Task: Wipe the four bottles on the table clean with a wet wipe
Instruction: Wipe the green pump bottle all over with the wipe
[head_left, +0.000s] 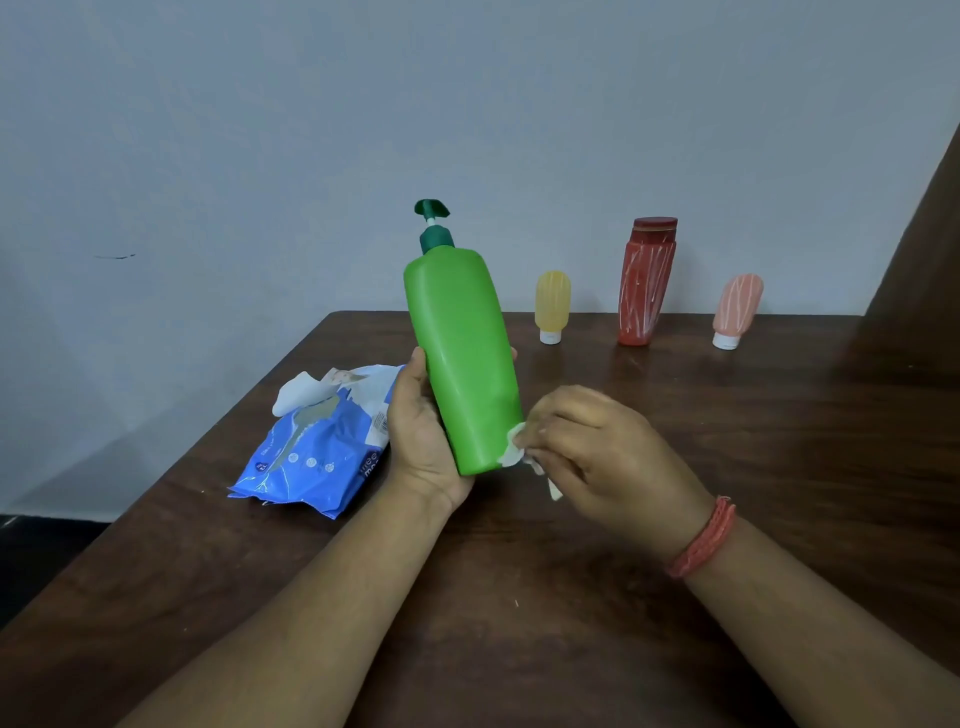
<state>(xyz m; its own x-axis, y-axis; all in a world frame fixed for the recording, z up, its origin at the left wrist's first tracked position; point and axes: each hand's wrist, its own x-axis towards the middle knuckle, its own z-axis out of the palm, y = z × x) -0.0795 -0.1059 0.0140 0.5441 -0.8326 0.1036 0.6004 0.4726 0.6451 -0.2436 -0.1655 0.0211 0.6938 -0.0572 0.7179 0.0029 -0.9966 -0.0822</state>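
My left hand (418, 431) grips a tall green pump bottle (460, 343) around its lower half and holds it above the table, tilted slightly left. My right hand (587, 441) pinches a crumpled white wet wipe (514, 449) against the bottle's lower right edge. Along the back of the table stand a small yellow bottle (552, 304) on its white cap, a tall red bottle (647, 283) streaked with white, and a small pink bottle (736, 309) with white streaks, also cap down.
A blue wet-wipe pack (317, 452) lies on the dark wooden table (519, 597) left of my left hand, its flap open and a wipe sticking out. A pale wall rises behind the table. The table's left edge runs diagonally.
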